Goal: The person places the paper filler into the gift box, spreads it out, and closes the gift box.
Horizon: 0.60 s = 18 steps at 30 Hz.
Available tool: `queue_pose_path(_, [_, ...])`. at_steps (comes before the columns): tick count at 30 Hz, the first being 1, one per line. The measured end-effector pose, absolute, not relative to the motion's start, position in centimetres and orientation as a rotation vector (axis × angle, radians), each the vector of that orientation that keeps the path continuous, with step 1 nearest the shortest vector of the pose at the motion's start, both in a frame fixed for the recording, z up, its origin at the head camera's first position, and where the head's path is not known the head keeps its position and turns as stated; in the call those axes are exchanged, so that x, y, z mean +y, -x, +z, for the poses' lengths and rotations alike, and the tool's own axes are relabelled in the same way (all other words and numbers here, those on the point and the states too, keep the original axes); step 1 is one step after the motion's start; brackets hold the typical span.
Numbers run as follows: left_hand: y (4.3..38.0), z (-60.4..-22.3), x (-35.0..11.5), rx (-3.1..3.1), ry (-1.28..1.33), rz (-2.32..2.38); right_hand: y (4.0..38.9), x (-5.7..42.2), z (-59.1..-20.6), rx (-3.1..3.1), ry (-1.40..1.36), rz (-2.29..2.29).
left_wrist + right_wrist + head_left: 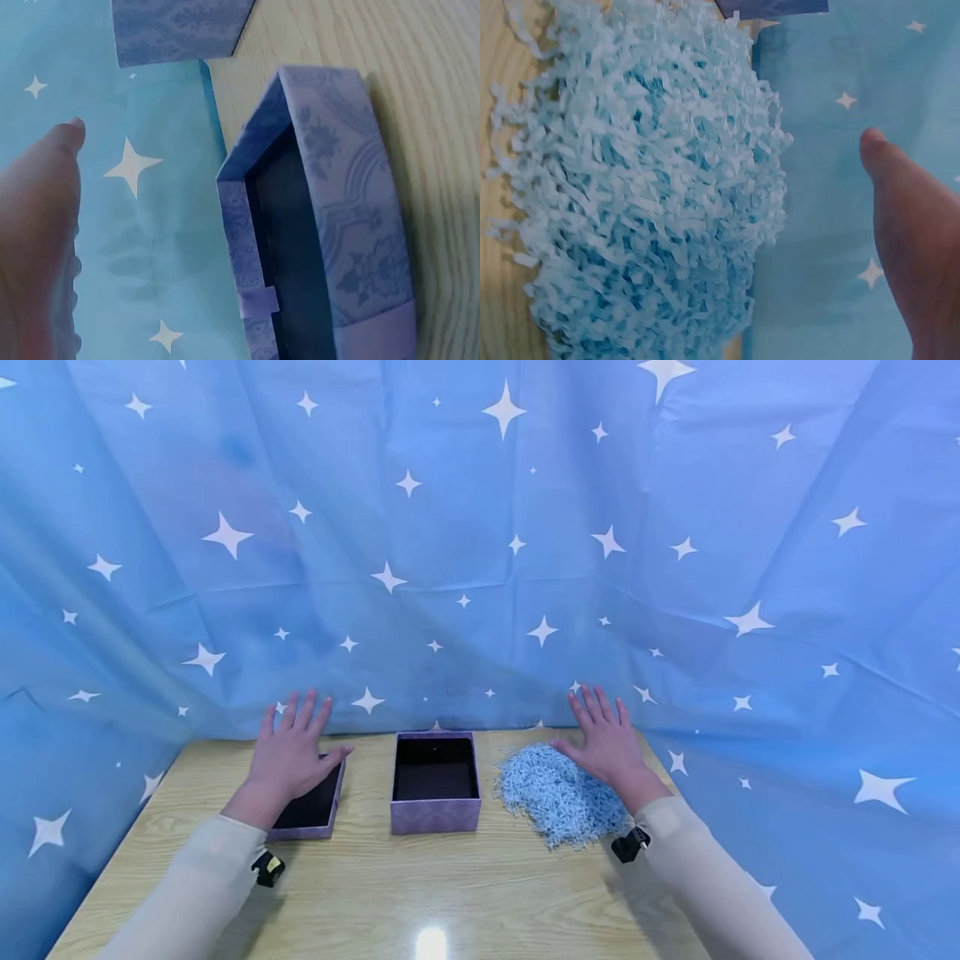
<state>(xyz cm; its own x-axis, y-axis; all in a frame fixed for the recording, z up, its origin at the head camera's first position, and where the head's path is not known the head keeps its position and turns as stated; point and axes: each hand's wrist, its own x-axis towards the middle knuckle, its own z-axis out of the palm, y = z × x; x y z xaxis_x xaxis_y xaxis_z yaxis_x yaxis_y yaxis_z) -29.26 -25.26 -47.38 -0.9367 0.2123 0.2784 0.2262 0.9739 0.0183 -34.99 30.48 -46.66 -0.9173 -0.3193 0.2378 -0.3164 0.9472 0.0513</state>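
My left hand [292, 756] is held above a shallow purple box lid [335, 810], fingers straight and spread, partly covering it in the head view. The left wrist view shows the lid [349, 195] with its dark inside, floral pattern and a plain purple ribbon band. My right hand [609, 747] hovers over a loose heap of light blue shredded paper [555, 802], its fingers straight and apart. Up close in the right wrist view the shredded paper [660, 180] is crinkled strips. Between the hands stands a purple box [435, 817] without its lid, black inside. Neither hand holds anything.
The light wood table [375, 893] ends at the back against a blue curtain [465, 527] with white stars. A black wrist camera [267, 867] sits on the left wrist and another black camera [630, 844] on the right.
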Motion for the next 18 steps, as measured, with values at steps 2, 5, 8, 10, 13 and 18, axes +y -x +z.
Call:
queue_pose_path(2, [29.0,-47.3,-24.9,-2.842,0.344,-0.077,34.7,30.5,-46.7,-2.866,-0.477,-0.005])
queue_pose_path(5, [28.7,-47.2,-24.4,-2.846,0.377,-0.087,34.2,30.5,-46.9,-2.873,-0.482,-0.001])
queue_pose_path(8, [28.4,-47.2,-23.9,-2.835,0.418,-0.099,33.8,30.5,-47.0,-2.865,-0.504,0.006])
queue_pose_path(10, [28.3,-47.2,-23.5,-2.821,0.452,-0.121,33.6,30.5,-47.1,-2.854,-0.522,0.02])
queue_pose_path(13, [28.4,-47.4,-23.0,-2.794,0.504,-0.182,33.3,30.7,-47.4,-2.838,-0.554,0.059])
queue_pose_path(18, [28.5,-48.2,-22.3,-2.736,0.616,-0.259,32.9,31.0,-48.1,-2.837,-0.609,0.176])
